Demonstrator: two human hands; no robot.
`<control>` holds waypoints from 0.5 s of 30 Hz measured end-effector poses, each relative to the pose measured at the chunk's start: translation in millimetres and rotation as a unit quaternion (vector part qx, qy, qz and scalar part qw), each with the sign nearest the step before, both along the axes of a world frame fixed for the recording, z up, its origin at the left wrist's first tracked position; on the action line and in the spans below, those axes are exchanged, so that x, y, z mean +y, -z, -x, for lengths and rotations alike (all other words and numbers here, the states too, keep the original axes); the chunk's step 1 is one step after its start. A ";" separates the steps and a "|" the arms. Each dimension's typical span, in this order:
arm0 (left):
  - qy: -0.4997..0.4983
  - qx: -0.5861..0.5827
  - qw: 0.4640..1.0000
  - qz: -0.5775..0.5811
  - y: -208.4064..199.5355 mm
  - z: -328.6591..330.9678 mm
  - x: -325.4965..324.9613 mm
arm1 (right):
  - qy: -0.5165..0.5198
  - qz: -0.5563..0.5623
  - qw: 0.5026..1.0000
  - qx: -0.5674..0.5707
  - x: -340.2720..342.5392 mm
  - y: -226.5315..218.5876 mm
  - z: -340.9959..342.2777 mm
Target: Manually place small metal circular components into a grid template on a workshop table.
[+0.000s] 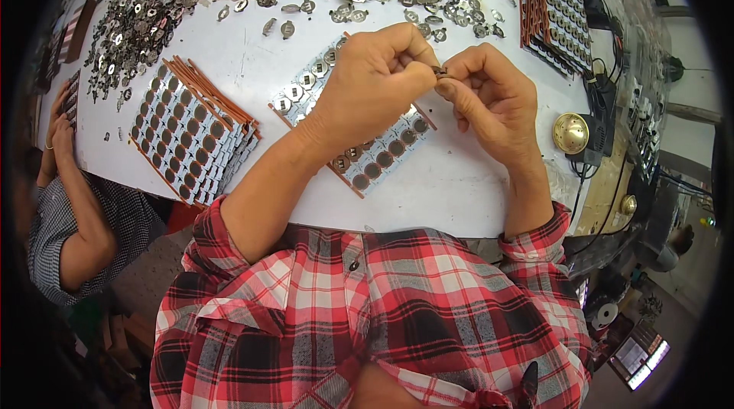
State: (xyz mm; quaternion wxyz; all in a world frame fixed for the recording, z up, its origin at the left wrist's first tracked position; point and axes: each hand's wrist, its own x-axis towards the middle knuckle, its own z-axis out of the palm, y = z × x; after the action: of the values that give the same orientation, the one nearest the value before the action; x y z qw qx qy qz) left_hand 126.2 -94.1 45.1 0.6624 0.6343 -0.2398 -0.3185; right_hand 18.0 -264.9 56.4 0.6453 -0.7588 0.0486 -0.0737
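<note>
My left hand (pixel 375 80) and my right hand (pixel 493 99) meet above the table, fingertips pinching a small metal clip (pixel 440 73) between them. Fingers cover most of the clip, so its exact shape is hidden. Below my hands lies a light-blue circuit board panel (pixel 391 152) with brown edge strips and rows of dark round pads. Silver metal clips (pixel 294 92) sit on several pads on its left side. Pads along its lower right edge are bare. My left hand and forearm hide the panel's middle.
Loose metal clips (pixel 145 27) lie heaped across the table's far side. A stack of similar panels (pixel 180 130) is at left, another (pixel 562 19) at far right. Near the right edge are a brass-coloured bowl (pixel 570 133) and cables. Another person's arm (pixel 80 195) rests at far left.
</note>
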 end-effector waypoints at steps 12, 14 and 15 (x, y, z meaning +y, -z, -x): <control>0.025 0.204 0.973 0.110 -4.0 -6.6 4.0 | 0.048 -0.070 0.993 -0.080 14.3 0.5 2.2; 0.012 0.195 0.976 0.097 -5.6 -5.1 3.3 | 0.053 -0.117 0.990 -0.056 8.1 2.3 -0.8; -0.001 0.186 0.979 0.084 -6.0 -4.7 3.2 | 0.057 -0.164 0.984 -0.033 4.5 3.4 -2.1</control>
State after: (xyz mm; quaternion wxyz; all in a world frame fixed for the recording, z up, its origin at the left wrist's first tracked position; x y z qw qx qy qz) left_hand 130.9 -90.9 51.1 0.7465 0.5069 -0.1376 -0.4085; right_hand 20.2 -260.4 52.9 0.7567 -0.6361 0.0817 -0.1268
